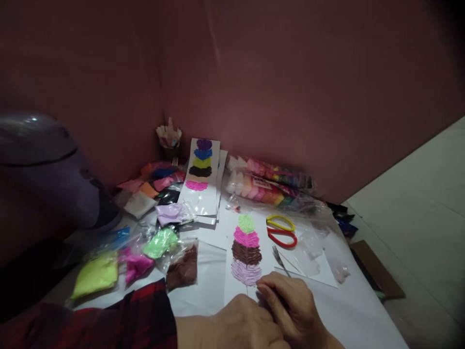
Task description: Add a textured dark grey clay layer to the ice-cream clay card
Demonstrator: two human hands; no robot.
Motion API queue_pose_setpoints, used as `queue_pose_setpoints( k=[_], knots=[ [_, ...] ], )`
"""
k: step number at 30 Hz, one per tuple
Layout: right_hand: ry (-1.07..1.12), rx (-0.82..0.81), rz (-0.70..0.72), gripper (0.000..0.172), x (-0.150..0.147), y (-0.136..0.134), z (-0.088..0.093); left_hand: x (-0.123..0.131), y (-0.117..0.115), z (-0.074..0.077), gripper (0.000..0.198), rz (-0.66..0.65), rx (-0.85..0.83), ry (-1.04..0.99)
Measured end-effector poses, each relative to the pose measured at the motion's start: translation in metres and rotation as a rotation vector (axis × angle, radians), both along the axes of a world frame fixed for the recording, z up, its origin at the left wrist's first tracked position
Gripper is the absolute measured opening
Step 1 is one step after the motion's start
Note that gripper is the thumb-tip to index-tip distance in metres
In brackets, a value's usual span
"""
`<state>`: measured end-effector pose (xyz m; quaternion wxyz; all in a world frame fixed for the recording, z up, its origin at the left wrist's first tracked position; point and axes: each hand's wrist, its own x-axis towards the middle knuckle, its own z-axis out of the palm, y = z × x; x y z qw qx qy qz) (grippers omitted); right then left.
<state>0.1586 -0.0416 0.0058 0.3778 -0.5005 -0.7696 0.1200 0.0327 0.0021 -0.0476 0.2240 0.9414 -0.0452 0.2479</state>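
My left hand (243,322), in a red and black plaid sleeve, is curled closed at the bottom of the view. My right hand (296,303) is right beside it, with thumb and forefinger pressed together. What the fingers of either hand hold, if anything, is hidden. Just above them lies a white card (269,223) bearing stacked clay tufts: light green clay (247,223), pink clay (246,237), brown clay (246,254) and lilac clay (246,273). The lilac layer is nearest my right fingertips. A metal fork (279,258) lies just beyond my right hand.
Scissors (282,231) with yellow and red handles lie right of the card. Bagged clay, including yellow (96,276) and brown (182,269) packs, covers the left. Behind are a finished colourful card (199,203), long clay packs (269,186) and a cup (170,152) of tools.
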Motion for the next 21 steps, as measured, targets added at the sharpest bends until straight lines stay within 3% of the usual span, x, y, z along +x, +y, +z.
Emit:
queue_pose_setpoints(
  k=[7,13,18,21],
  knots=[
    [0.07,0.025,0.016,0.013,-0.002,0.0,-0.005,-0.015,-0.002,0.006,0.026,0.035,-0.007,0.075],
    [0.014,0.057,0.035,0.014,0.0,0.0,-0.005,-0.009,-0.003,0.001,0.021,-0.002,0.024,0.162],
    [0.017,0.232,-0.136,0.012,0.0,-0.003,0.003,-0.01,-0.003,-0.001,0.022,-0.029,0.038,0.199],
    [-0.004,0.219,-0.152,0.011,0.002,-0.004,0.002,-0.009,-0.003,0.001,0.022,-0.016,0.031,0.225]
  ],
)
